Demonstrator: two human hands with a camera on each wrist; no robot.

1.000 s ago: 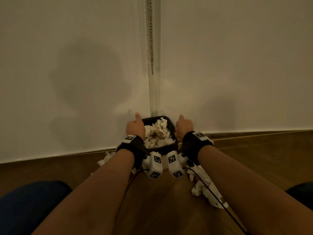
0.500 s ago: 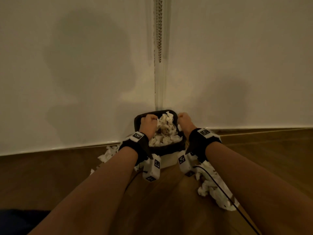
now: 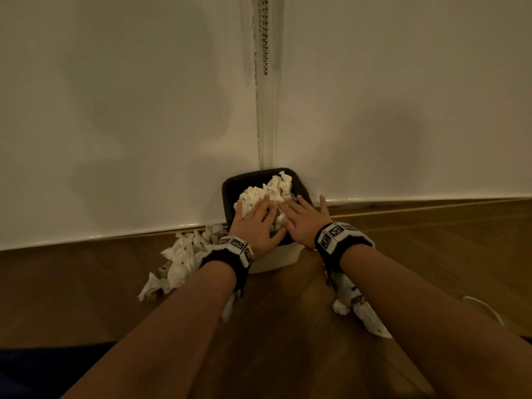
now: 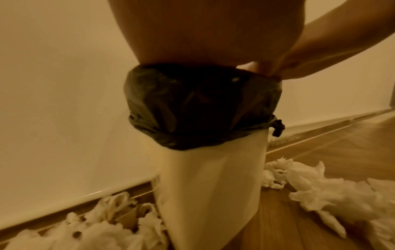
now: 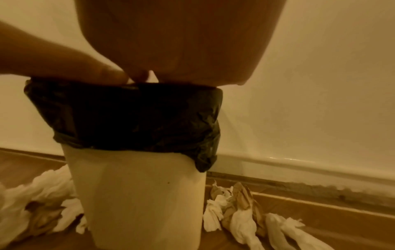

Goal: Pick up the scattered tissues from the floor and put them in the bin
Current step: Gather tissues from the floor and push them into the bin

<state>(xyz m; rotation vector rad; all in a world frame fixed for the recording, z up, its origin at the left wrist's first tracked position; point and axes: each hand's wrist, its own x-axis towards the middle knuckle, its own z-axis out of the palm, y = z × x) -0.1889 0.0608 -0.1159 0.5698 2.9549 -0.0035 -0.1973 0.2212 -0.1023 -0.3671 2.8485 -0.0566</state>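
With both hands flat, fingers straight, the left hand (image 3: 257,223) and right hand (image 3: 305,221) should press evenly on the heaped tissues (image 3: 267,191) in the black-lined bin (image 3: 230,194) at the floor's corner, without tipping it.

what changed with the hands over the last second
Both hands went from gripping the bin's sides, thumbs up, to its top: the left hand and right hand now lie flat, fingers spread, pressing the heaped tissues. The bin stays in the corner; the floor tissues stay put.
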